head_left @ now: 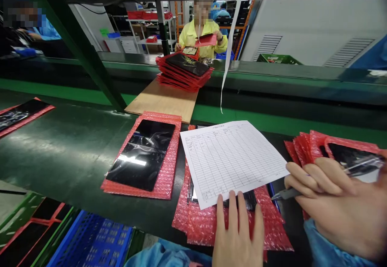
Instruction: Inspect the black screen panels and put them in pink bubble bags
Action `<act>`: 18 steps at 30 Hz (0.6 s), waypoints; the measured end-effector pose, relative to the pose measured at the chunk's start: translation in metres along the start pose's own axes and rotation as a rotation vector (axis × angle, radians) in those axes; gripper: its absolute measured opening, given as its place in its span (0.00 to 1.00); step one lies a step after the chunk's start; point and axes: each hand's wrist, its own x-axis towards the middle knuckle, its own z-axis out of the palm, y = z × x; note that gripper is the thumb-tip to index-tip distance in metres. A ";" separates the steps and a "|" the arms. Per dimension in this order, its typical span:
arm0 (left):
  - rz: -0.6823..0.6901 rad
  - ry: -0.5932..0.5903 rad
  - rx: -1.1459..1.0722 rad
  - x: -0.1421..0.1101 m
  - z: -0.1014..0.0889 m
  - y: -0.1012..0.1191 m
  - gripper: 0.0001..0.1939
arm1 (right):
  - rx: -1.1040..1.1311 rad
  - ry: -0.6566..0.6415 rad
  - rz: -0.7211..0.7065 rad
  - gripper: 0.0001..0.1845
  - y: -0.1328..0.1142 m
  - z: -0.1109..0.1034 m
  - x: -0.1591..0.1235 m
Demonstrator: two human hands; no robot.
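A printed form sheet (232,158) with a table grid lies over black flat panels and red bubble-wrap pouches (199,226). My left hand (238,230) is spread flat, its fingertips at the sheet's lower edge. A grey pen (286,194) is held in the curled fingers of my right hand (341,202), its tip pointing left beside the sheet's right corner. Behind that hand is a stack of red bubble-wrap pouches (305,146) with a dark film-covered panel (353,158). My right thumb is cut off by the frame's edge.
Left of the sheet, a black panel (142,154) rests on red bubble wrap. A wooden board (166,100) bears a tall stack of pouches (184,73). A green post (75,45) slants down to the bench. Crates (96,239) stand below; a co-worker in yellow (187,33) sits opposite.
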 end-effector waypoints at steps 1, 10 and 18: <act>-0.001 -0.012 0.000 0.001 0.000 0.000 0.25 | 0.091 0.015 0.051 0.34 0.001 0.009 -0.001; -0.021 0.067 0.015 0.006 0.007 -0.002 0.18 | 0.122 -0.268 0.152 0.37 0.015 0.013 0.005; -0.078 0.249 -0.035 -0.001 0.027 0.001 0.17 | -0.320 -0.411 0.011 0.38 0.020 0.021 0.018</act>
